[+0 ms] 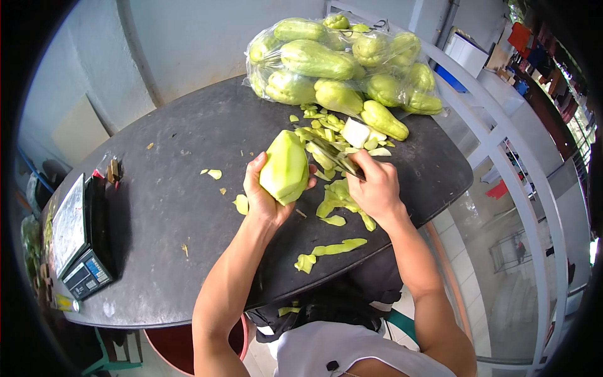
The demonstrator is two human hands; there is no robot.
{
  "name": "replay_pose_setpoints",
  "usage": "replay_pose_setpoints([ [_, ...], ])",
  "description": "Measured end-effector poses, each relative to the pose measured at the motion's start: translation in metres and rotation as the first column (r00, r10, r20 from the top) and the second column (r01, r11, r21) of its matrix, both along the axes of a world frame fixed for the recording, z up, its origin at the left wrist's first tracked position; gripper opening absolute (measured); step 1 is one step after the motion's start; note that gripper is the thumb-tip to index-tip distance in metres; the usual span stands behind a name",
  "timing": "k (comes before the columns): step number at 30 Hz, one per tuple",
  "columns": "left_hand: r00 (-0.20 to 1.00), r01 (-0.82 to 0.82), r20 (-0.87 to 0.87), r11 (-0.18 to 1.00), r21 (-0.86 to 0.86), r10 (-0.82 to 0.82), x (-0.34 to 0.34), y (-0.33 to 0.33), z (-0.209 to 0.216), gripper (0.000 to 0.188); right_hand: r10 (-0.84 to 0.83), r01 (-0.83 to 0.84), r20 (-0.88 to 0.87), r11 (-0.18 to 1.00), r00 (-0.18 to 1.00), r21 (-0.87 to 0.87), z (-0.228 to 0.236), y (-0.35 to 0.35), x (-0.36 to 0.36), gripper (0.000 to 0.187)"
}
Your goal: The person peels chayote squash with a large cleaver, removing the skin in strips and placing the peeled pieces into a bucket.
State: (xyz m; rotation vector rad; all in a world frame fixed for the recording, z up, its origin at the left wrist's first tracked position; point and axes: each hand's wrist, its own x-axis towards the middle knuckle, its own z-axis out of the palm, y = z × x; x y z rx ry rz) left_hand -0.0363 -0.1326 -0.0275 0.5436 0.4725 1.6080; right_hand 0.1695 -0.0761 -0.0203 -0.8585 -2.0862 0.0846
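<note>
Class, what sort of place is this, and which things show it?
Probably a food-preparation spot, perhaps at a shop or home: a weighing scale, a clear bag of green vegetables and scattered peelings.

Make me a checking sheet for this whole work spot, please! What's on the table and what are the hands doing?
Surface: dark table with a curved edge, scuffed and specked with bits.
Things: pale green peeled vegetable; dark cutting tool; green vegetables in a clear plastic bag.
Clutter: green peelings scattered, most right of the peeled vegetable; white block, kind unclear; scale at the table's left.
Hands: left hand holds the peeled vegetable; right hand grips the cutting tool.
Cables: nothing seen.
Surroundings: pale wall behind, pale railing right, red bucket below the near edge.
</note>
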Motion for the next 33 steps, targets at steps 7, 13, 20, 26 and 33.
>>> replay_pose_setpoints([
  [7,0.979,-0.084,0.177,0.989,-0.122,0.105,0.002,0.001,0.005,0.060,-0.024,0.012,0.070,0.985,0.997,0.173,-0.007,-0.006,-0.008,0.030],
  [13,0.957,0.057,0.284,0.998,0.017,-0.059,-0.005,0.002,-0.007,0.065,0.111,-0.140,0.089,0.867,0.990,0.478,-0.014,-0.019,-0.023,0.028],
  [20,0.988,-0.019,0.149,0.997,-0.072,0.029,-0.006,0.002,-0.005,0.060,0.035,-0.117,0.161,0.840,0.986,0.531,-0.012,-0.021,-0.022,0.018],
  [26,0.978,-0.030,0.205,0.995,-0.100,0.050,0.003,-0.001,0.001,0.050,0.035,-0.115,0.152,0.820,0.988,0.561,-0.014,-0.020,-0.025,0.016],
  [33,0.961,-0.002,0.274,0.995,-0.097,0.028,0.003,-0.001,-0.003,0.051,0.002,-0.089,0.147,0.803,0.989,0.589,-0.017,-0.027,-0.032,0.017],
])
